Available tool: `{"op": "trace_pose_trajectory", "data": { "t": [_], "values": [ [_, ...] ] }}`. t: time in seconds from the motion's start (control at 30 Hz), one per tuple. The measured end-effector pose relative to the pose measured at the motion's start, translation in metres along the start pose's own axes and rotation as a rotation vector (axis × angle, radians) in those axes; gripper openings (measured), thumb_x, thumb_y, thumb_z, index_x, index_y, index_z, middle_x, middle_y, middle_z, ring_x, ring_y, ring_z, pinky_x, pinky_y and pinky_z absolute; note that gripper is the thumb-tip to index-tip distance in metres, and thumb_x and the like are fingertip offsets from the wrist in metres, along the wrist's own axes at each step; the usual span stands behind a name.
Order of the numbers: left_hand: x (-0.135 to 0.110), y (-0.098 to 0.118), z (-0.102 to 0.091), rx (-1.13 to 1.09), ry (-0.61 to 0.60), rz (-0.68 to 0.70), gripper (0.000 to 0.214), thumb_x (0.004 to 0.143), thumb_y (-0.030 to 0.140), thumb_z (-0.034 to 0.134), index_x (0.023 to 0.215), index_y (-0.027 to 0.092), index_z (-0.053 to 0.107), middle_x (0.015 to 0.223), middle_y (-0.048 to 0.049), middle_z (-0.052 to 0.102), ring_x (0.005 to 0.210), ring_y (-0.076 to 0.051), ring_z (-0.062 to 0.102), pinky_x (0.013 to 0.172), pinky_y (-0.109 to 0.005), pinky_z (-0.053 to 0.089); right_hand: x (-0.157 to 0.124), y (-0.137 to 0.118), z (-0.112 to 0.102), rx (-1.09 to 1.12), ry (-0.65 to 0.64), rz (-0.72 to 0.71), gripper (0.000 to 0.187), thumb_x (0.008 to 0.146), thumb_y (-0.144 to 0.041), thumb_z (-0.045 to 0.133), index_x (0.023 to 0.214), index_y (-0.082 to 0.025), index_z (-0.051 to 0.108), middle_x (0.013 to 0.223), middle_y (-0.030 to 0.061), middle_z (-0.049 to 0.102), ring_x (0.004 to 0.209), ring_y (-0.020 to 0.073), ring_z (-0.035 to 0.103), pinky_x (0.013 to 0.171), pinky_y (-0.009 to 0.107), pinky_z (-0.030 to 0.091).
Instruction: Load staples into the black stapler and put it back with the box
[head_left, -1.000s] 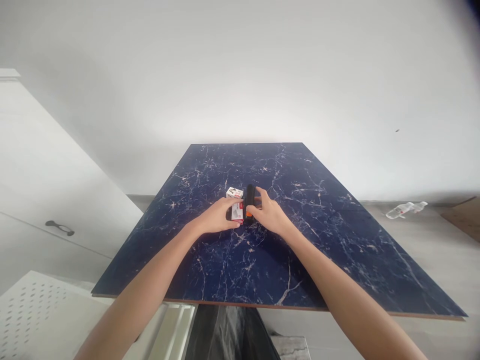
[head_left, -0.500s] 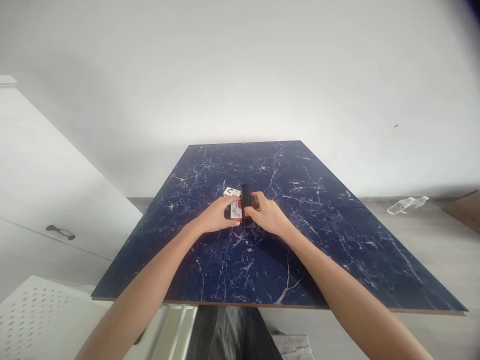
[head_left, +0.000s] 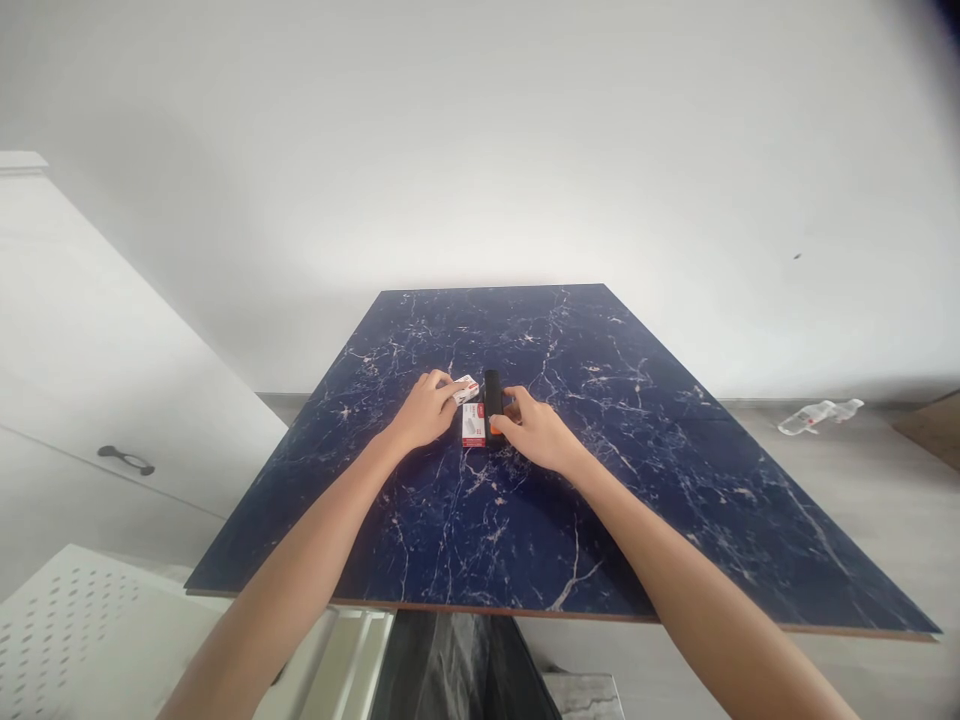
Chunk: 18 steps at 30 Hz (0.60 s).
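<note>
My left hand (head_left: 429,408) is closed on a small white box (head_left: 466,389) with red and black print, fingers over its top and left side. Just in front of that box lies a red-and-white box (head_left: 473,425) with a grey picture on its face, which looks like a box of staples. Right beside it is a black stapler (head_left: 492,392) with an orange part, pointing away from me. My right hand (head_left: 534,428) grips the stapler from the right, thumb near the orange part; some of its fingers are hidden.
The dark blue marbled table (head_left: 600,520) stands against a pale wall. To the left is a white cabinet (head_left: 150,400) with a dark handle; a white perforated panel (head_left: 67,630) sits at lower left. Clear plastic bottles (head_left: 819,416) lie on the floor at right, near a brown cardboard box (head_left: 930,430).
My left hand has let go of the red-and-white box and moved up and left onto the small white box, which is now tilted. My right hand stays at the stapler.
</note>
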<state>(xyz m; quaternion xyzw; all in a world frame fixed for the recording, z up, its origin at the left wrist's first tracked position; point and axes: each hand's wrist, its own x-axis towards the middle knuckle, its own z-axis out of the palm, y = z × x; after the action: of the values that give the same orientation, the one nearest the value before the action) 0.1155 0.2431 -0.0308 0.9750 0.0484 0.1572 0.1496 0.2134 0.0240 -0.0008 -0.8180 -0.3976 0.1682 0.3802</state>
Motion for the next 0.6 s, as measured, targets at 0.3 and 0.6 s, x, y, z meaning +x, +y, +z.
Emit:
{"op": "trace_pose_trajectory", "data": {
  "t": [0.3, 0.6],
  "values": [
    [-0.002, 0.006, 0.004, -0.101, -0.077, 0.016, 0.055, 0.090, 0.007, 0.036, 0.139, 0.021, 0.056, 0.113, -0.0096, 0.060, 0.110, -0.025, 0.051, 0.101, -0.042, 0.042, 0.001, 0.003, 0.001, 0.006, 0.007, -0.015, 0.046, 0.091, -0.032, 0.054, 0.135, -0.017, 0.047, 0.107, 0.0077, 0.073, 0.090, 0.0221, 0.068, 0.076, 0.031, 0.047],
    [-0.004, 0.005, -0.013, -0.245, -0.282, 0.017, 0.094, 0.084, 0.062, 0.064, 0.159, 0.027, 0.021, 0.165, -0.0098, 0.020, 0.151, -0.036, 0.019, 0.121, -0.054, 0.017, 0.002, 0.007, 0.005, 0.038, 0.023, -0.044, 0.044, 0.092, -0.031, 0.054, 0.134, -0.018, 0.049, 0.121, 0.0095, 0.069, 0.096, 0.0213, 0.068, 0.082, 0.032, 0.050]
  ]
}}
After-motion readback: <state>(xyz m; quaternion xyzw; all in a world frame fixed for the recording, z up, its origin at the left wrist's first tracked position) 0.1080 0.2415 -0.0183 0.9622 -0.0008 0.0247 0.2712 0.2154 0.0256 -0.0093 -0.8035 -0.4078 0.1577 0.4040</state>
